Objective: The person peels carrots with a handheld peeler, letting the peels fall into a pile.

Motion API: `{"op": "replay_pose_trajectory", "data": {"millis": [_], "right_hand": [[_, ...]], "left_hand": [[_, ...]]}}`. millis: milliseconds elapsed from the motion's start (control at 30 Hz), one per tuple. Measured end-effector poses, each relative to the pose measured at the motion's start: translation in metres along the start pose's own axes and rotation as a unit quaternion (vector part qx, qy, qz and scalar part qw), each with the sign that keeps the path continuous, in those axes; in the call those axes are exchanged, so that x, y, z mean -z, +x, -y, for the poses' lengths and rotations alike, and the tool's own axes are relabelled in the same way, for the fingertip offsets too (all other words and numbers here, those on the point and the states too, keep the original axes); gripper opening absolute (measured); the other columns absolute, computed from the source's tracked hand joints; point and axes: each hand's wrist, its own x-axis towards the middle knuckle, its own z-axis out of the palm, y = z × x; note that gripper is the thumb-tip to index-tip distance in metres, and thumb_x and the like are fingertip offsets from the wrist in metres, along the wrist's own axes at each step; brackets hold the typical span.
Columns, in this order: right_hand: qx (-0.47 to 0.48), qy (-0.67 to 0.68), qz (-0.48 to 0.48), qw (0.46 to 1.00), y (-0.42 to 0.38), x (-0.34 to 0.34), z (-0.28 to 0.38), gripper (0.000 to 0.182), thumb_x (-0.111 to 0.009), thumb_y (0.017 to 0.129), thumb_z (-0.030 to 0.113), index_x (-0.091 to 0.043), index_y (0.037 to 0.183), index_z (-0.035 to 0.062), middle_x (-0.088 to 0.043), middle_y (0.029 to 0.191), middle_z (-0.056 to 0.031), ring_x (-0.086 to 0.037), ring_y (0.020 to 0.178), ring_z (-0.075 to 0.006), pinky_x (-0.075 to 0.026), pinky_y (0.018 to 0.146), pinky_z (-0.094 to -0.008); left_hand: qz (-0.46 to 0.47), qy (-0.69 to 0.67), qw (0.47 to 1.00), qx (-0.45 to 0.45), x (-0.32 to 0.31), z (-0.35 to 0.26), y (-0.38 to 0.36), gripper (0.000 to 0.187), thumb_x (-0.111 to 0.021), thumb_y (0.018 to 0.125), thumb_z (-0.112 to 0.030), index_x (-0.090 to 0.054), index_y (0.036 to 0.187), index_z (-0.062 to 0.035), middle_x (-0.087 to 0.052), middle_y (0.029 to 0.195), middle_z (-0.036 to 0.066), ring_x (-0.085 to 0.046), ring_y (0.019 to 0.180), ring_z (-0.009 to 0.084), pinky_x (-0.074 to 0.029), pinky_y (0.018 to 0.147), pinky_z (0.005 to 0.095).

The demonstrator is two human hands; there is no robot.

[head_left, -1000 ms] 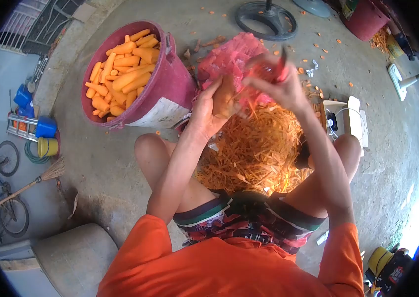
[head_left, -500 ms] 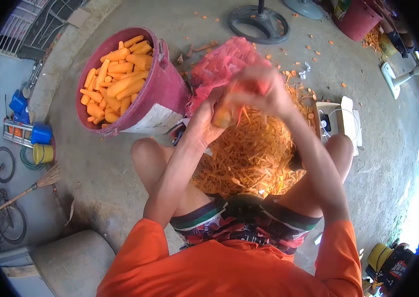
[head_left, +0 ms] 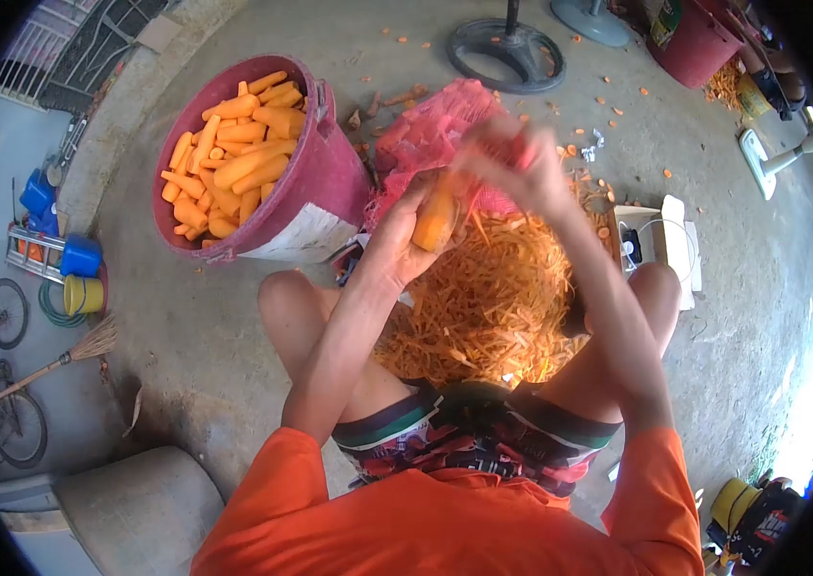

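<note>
My left hand [head_left: 399, 238] is wrapped around an orange carrot [head_left: 436, 219], held tilted over my lap. At the carrot's far end is my right hand [head_left: 543, 180], smeared by motion, with its fingers closed round a red peeler [head_left: 521, 152] that shows only as a blur. A thin strip of peel hangs beside the carrot. Below both hands, a large heap of carrot peelings [head_left: 493, 302] lies on the floor between my legs. Behind them is a pink mesh sack [head_left: 416, 134], partly hidden by my hands.
A maroon tub [head_left: 329, 178] full of peeled carrots [head_left: 243, 158] stands at left front. To the right lies an open white box [head_left: 680, 240] with a cable. A round black stand base [head_left: 507, 55] and scattered carrot slices are farther off. Another person's leg shows at upper right.
The carrot's visible side looks brighter orange, and my right hand has shifted slightly along its far end. My left hand keeps its grip. The whole view has moved a little.
</note>
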Motion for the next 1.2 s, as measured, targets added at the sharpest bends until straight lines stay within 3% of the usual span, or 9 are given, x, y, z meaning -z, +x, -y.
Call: {"op": "replay_pose_trajectory", "data": {"millis": [100, 233, 367, 567, 633, 833, 933, 1067, 1200], "right_hand": [[0.092, -0.129, 0.030, 0.987, -0.003, 0.000, 0.018, 0.010, -0.077, 0.087, 0.009, -0.075, 0.096, 0.0064, -0.075, 0.088, -0.0035, -0.070, 0.079, -0.0127, -0.056, 0.071, -0.0291], [-0.112, 0.095, -0.072, 0.987, 0.010, 0.021, -0.002, 0.009, -0.078, 0.088, 0.012, -0.075, 0.094, 0.0065, -0.075, 0.088, -0.0034, -0.069, 0.080, -0.0117, -0.055, 0.073, -0.0294], [0.118, -0.097, 0.057, 0.987, -0.002, -0.005, 0.021, 0.011, -0.079, 0.087, 0.011, -0.075, 0.094, 0.0044, -0.075, 0.088, -0.0038, -0.069, 0.080, -0.0094, -0.055, 0.072, -0.0287], [-0.123, 0.162, -0.033, 0.979, 0.002, 0.006, 0.025, 0.019, -0.082, 0.084, 0.009, -0.074, 0.100, 0.0038, -0.074, 0.086, -0.0049, -0.070, 0.080, -0.0151, -0.057, 0.073, -0.0317], [0.155, -0.148, 0.053, 0.975, -0.001, -0.003, 0.038, 0.012, -0.078, 0.087, 0.006, -0.074, 0.098, 0.0014, -0.075, 0.088, -0.0048, -0.070, 0.081, -0.0127, -0.058, 0.075, -0.0305], [-0.096, 0.069, -0.090, 0.989, 0.005, 0.013, 0.006, 0.017, -0.084, 0.080, 0.011, -0.073, 0.091, 0.0053, -0.073, 0.090, -0.0054, -0.070, 0.085, -0.0165, -0.055, 0.079, -0.0313], [0.132, -0.111, 0.084, 0.981, -0.002, -0.008, 0.044, 0.014, -0.077, 0.089, 0.011, -0.073, 0.097, 0.0009, -0.075, 0.089, -0.0067, -0.068, 0.082, -0.0092, -0.055, 0.076, -0.0272], [-0.143, 0.034, -0.055, 0.988, 0.013, 0.020, 0.004, 0.021, -0.080, 0.084, 0.009, -0.075, 0.104, 0.0045, -0.076, 0.093, -0.0060, -0.069, 0.087, -0.0111, -0.056, 0.079, -0.0307], [0.076, -0.114, 0.074, 0.988, -0.004, -0.002, 0.032, 0.019, -0.079, 0.083, 0.008, -0.075, 0.101, 0.0033, -0.075, 0.092, -0.0107, -0.071, 0.084, -0.0179, -0.056, 0.079, -0.0313]], "left_hand": [[-0.092, 0.034, 0.993, -0.066, -0.014, 0.002, -0.001, 0.026, -0.060, 0.103, -0.025, -0.059, 0.121, -0.0057, -0.065, 0.102, 0.011, -0.063, 0.091, 0.0238, -0.053, 0.072, 0.0363], [0.013, -0.047, 0.997, 0.055, -0.013, -0.004, -0.006, 0.025, -0.059, 0.103, -0.023, -0.059, 0.122, -0.0070, -0.068, 0.103, 0.012, -0.067, 0.091, 0.0260, -0.056, 0.071, 0.0404], [-0.037, 0.035, 0.998, -0.022, -0.016, -0.004, -0.003, 0.027, -0.056, 0.105, -0.031, -0.060, 0.117, -0.0066, -0.065, 0.097, 0.012, -0.063, 0.089, 0.0251, -0.053, 0.073, 0.0382], [-0.062, 0.003, 0.998, 0.002, -0.020, 0.004, -0.006, 0.027, -0.060, 0.103, -0.027, -0.060, 0.121, -0.0072, -0.066, 0.104, 0.009, -0.063, 0.093, 0.0229, -0.055, 0.078, 0.0392], [-0.062, 0.041, 0.997, -0.027, -0.014, -0.003, 0.001, 0.025, -0.059, 0.104, -0.027, -0.061, 0.118, -0.0071, -0.064, 0.099, 0.008, -0.061, 0.091, 0.0223, -0.052, 0.075, 0.0370], [-0.020, -0.060, 0.997, 0.032, -0.027, -0.004, -0.014, 0.026, -0.058, 0.105, -0.028, -0.060, 0.114, -0.0038, -0.064, 0.098, 0.010, -0.060, 0.092, 0.0217, -0.050, 0.074, 0.0355], [-0.053, 0.036, 0.998, -0.017, -0.012, -0.004, -0.011, 0.027, -0.058, 0.105, -0.030, -0.061, 0.113, -0.0044, -0.063, 0.098, 0.011, -0.058, 0.091, 0.0219, -0.051, 0.075, 0.0352], [-0.020, -0.057, 0.998, 0.035, -0.010, -0.003, -0.014, 0.030, -0.055, 0.105, -0.029, -0.060, 0.122, -0.0048, -0.067, 0.105, 0.011, -0.063, 0.094, 0.0234, -0.054, 0.078, 0.0358], [-0.032, -0.017, 0.999, -0.024, -0.019, -0.001, -0.012, 0.028, -0.055, 0.106, -0.028, -0.060, 0.121, -0.0057, -0.067, 0.105, 0.011, -0.064, 0.092, 0.0234, -0.053, 0.076, 0.0364]]}}
